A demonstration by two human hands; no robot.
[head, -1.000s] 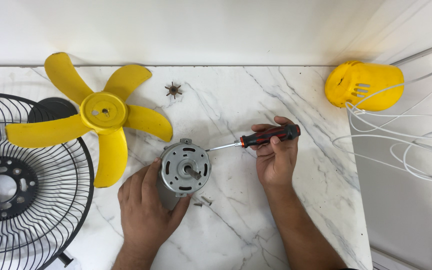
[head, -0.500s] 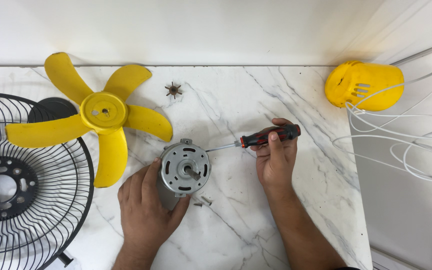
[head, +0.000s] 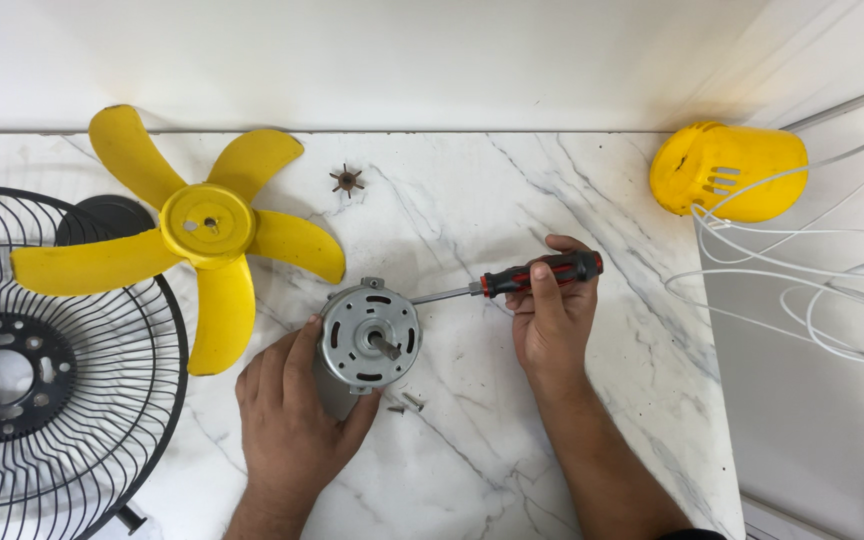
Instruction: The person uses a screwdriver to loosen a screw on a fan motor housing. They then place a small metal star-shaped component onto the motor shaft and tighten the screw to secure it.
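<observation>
Your left hand [head: 287,425] cups the grey fan motor [head: 369,335] from below and behind, fingers closed around its housing so the round face and its short shaft [head: 384,347] point up toward you. Your right hand [head: 552,320] is wrapped around the red-and-black handle of the screwdriver [head: 527,276], thumb laid over the grip, with the steel blade reaching left until its tip meets the motor's upper right rim. The motor sits near the middle of the white marble table [head: 472,200], just right of the yellow fan blade [head: 202,240].

To work this screw well, I'd keep the left hand clamped hard so the housing cannot roll as you turn. The blade looks to come in at a slant; bringing the handle more in line with the screw would likely help the tip seat fully and not slip out across the metal. Press inward along the shaft while you twist, and turn from the wrist in short strokes.

Two loose screws [head: 404,404] lie on the table just below the motor, close to your left fingertips; mind you don't sweep them away. A small brown star-shaped piece [head: 347,180] lies farther back, the black wire grille [head: 62,400] at far left, and the yellow rear cover [head: 727,170] with white wires [head: 802,290] at far right.
</observation>
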